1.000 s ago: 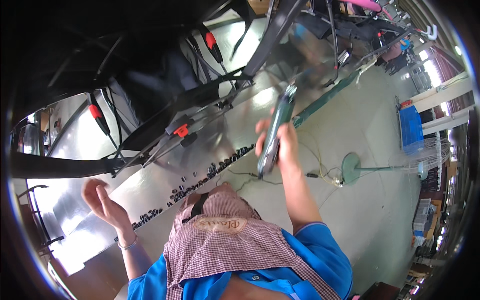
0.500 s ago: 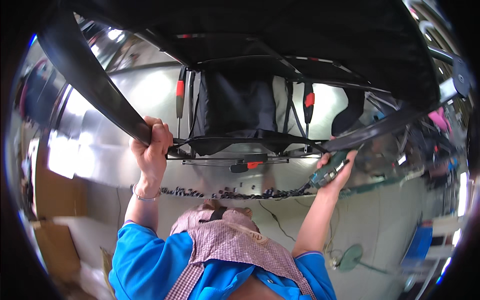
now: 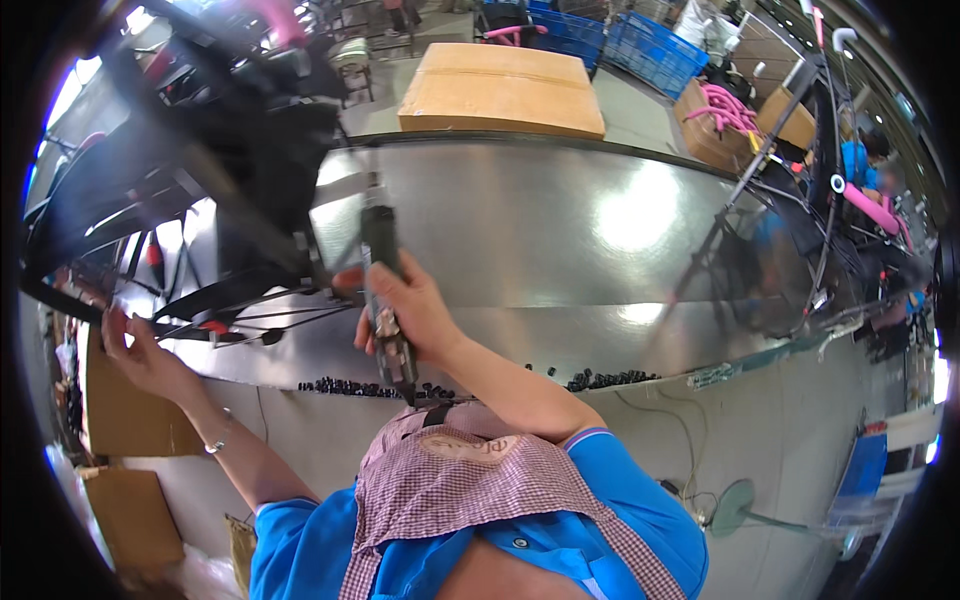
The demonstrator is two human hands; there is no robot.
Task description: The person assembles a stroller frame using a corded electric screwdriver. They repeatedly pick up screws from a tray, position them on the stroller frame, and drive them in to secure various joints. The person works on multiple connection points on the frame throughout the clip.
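Observation:
A black folding stroller [image 3: 265, 190], blurred by motion, stands at the left of a shiny metal workbench [image 3: 500, 220]. Its dark bars and fabric fill that side, with red parts low on the frame. My left hand [image 3: 150, 360] is at the near left corner of the stroller, fingers apart against or just beside a black bar; the exact contact is blurred. In my right hand [image 3: 415, 305] is a dark green electric screwdriver [image 3: 380, 235], its tip pointing away from me and its cord end toward my apron. The screwdriver is just right of the stroller.
Small black parts [image 3: 610, 379] lie in clusters along the bench's near edge. Beyond the bench stand a large cardboard box [image 3: 500, 90] and blue crates [image 3: 655, 50]. Another stroller frame [image 3: 800, 200] with pink grips is at the right. A person in blue [image 3: 858, 160] is farther back.
The stroller has shifted from in front of me to the left, uncovering the bench. My left hand has loosened its grip on the bar; my right hand has brought the screwdriver leftward, tip away.

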